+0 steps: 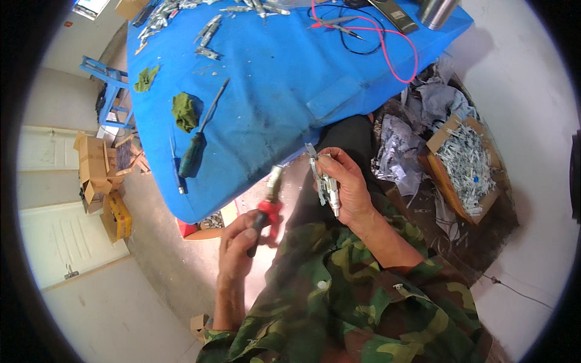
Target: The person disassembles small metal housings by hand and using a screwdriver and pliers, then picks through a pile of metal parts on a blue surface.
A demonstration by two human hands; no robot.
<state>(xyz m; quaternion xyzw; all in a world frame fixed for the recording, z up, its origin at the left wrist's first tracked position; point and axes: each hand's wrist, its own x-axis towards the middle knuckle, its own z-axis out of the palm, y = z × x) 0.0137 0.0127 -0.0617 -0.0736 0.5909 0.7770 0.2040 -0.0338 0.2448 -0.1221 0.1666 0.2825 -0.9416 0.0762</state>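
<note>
My left hand [237,237] is closed round the red-and-black handles of a pair of pliers [272,192]. Their pale metal head points up and away from me, slightly blurred. To the right, above my lap, my right hand [350,184] grips a small silvery metal assembly [328,189] with flat plates and a narrow rod-like end pointing down. The plier head and the assembly are apart. Beyond my hands lies the blue-covered table [272,115]. On it rest a dark-handled screwdriver [193,154], a thinner blue-handled tool [180,175] and a crumpled green cloth [184,112].
Metal parts [209,39] are heaped at the table's far left. Red and black test leads [387,36] lie near a metal flask [437,13]. At right, a cardboard box [448,181] holds many small metal pieces beside grey plastic sheeting [399,145]. A blue stool [112,85] stands left.
</note>
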